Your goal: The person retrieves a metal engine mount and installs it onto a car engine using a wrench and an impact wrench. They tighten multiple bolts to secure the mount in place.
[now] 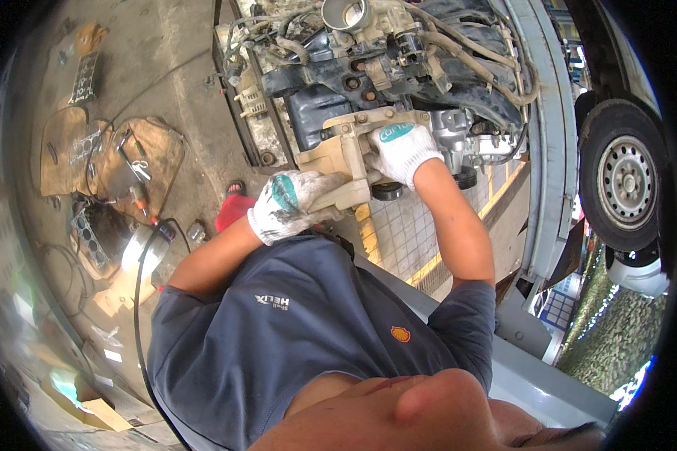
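My left hand (286, 207), in a stained white and green glove, is closed round the lower left part of a tan cast-metal bracket (338, 150) on the engine. My right hand (402, 154), gloved alike, is curled into the bracket's right side, its fingertips hidden. Behind the bracket are a dark engine cover (308, 116) with hoses (474, 68) and a round metal throttle opening (346, 15) above. A silver housing (451, 131) is right of my right hand, and a black pulley (387, 193) lies below the bracket.
A blue-grey steel beam (541, 188) runs along the right, beside a car wheel (624, 180). On the left floor lie cardboard (60, 165), gaskets (83, 83), tools (139, 184) and a cable (139, 301). A sandalled foot (235, 189) shows beyond my left hand.
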A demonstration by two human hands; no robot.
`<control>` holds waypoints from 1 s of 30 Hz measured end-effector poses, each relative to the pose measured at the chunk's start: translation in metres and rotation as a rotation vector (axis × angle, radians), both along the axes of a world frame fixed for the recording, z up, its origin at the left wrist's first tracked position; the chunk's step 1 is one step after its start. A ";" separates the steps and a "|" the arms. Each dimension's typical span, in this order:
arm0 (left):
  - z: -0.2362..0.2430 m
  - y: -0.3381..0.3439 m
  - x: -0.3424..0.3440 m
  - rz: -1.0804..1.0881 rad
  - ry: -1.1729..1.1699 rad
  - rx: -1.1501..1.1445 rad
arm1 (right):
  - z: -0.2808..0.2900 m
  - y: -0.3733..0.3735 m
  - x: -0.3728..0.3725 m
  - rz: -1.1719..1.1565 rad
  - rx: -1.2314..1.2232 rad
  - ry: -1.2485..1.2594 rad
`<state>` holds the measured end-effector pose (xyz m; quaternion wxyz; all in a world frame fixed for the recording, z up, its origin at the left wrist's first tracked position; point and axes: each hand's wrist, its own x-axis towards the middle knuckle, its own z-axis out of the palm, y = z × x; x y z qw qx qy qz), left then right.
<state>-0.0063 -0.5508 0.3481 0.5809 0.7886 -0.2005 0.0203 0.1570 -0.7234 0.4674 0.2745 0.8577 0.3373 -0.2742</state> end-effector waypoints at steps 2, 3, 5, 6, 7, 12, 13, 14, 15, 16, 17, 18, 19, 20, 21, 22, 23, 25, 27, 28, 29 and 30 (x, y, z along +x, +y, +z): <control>0.002 0.000 0.000 -0.004 -0.001 0.002 | -0.015 -0.003 -0.003 0.028 -0.016 -0.073; 0.001 0.000 0.000 -0.001 0.003 0.027 | -0.020 -0.003 -0.003 0.047 -0.024 -0.107; 0.000 0.001 -0.001 0.004 0.010 0.077 | -0.019 -0.002 -0.002 0.037 -0.026 -0.123; -0.001 0.001 -0.002 0.003 0.014 0.070 | -0.022 -0.005 -0.003 0.031 -0.034 -0.140; -0.002 0.001 -0.002 0.000 0.018 0.063 | -0.024 -0.006 -0.004 0.026 -0.042 -0.157; -0.004 0.001 -0.004 0.026 -0.002 0.056 | -0.008 0.008 -0.005 0.033 -0.070 -0.109; -0.006 0.000 -0.004 0.031 -0.006 0.062 | -0.004 0.011 -0.005 0.039 -0.063 -0.084; -0.007 0.000 -0.004 0.037 -0.010 0.067 | -0.006 0.011 -0.005 0.051 -0.083 -0.088; -0.007 -0.001 -0.004 0.033 -0.003 0.056 | -0.010 0.009 -0.004 0.055 -0.104 -0.095; -0.007 -0.001 -0.003 0.029 0.003 0.045 | -0.015 0.006 -0.003 0.060 -0.125 -0.102; -0.007 -0.002 -0.003 0.025 0.010 0.034 | -0.019 0.002 -0.001 0.057 -0.111 -0.103; -0.006 -0.002 -0.003 0.027 0.016 0.029 | -0.023 -0.001 0.001 0.051 -0.095 -0.103; -0.002 -0.001 -0.003 0.029 0.023 0.025 | -0.025 -0.003 0.002 0.047 -0.079 -0.104; -0.001 0.000 -0.003 0.031 0.029 0.020 | -0.026 -0.005 0.000 0.035 -0.082 -0.118; -0.002 0.000 -0.003 0.027 0.031 0.027 | -0.025 -0.003 -0.001 0.027 -0.085 -0.131; -0.004 0.000 -0.003 0.023 0.032 0.034 | -0.024 -0.002 -0.002 0.019 -0.088 -0.145; -0.006 0.000 -0.003 0.019 0.033 0.041 | -0.021 0.000 -0.002 0.012 -0.093 -0.123; -0.004 0.001 -0.003 0.018 0.027 0.046 | -0.014 0.002 -0.001 -0.001 -0.108 -0.077; -0.005 0.001 -0.004 0.018 0.019 0.054 | -0.017 0.002 -0.001 0.001 -0.128 -0.085; -0.007 0.000 -0.004 0.019 0.013 0.058 | -0.019 0.002 -0.001 0.000 -0.136 -0.089; -0.008 -0.001 -0.003 0.020 0.007 0.063 | -0.020 0.002 -0.001 -0.011 -0.126 -0.100; -0.007 0.000 -0.003 0.023 0.010 0.050 | -0.020 0.002 -0.001 -0.022 -0.115 -0.112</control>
